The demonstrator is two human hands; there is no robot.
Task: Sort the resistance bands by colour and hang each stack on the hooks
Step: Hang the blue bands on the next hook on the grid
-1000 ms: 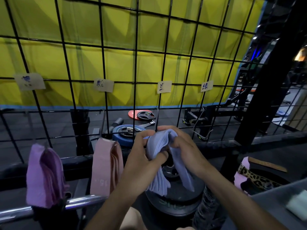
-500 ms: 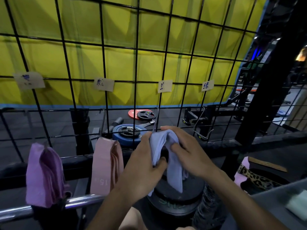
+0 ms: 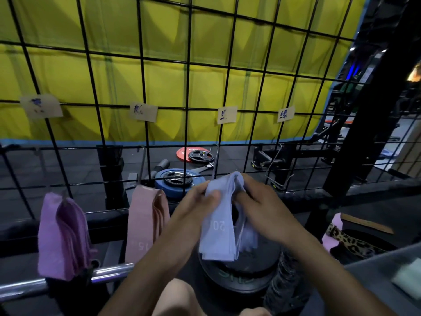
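A stack of light blue resistance bands (image 3: 219,226) hangs between my hands, close in front of the black wire grid (image 3: 186,87). My left hand (image 3: 196,206) pinches the stack's upper left edge with thumb on top. My right hand (image 3: 262,208) grips the upper right side, fingers curled into the loops. A purple stack (image 3: 60,236) hangs at the lower left of the grid. Beside it a pink stack (image 3: 145,222) hangs under the second label. An empty metal hook (image 3: 215,160) sits just behind the blue bands, and another empty hook (image 3: 276,165) to its right.
Four paper labels (image 3: 226,114) are clipped across the grid. A chrome barbell (image 3: 68,279) runs low at the left. Black weight plates (image 3: 239,277) lie under my hands. A leopard-print band (image 3: 355,242) and a pale green band (image 3: 407,277) lie at the right.
The blue stack has been gathered and straightened, with the flat "20" side now facing me. Both hands shifted slightly up and toward the grid.
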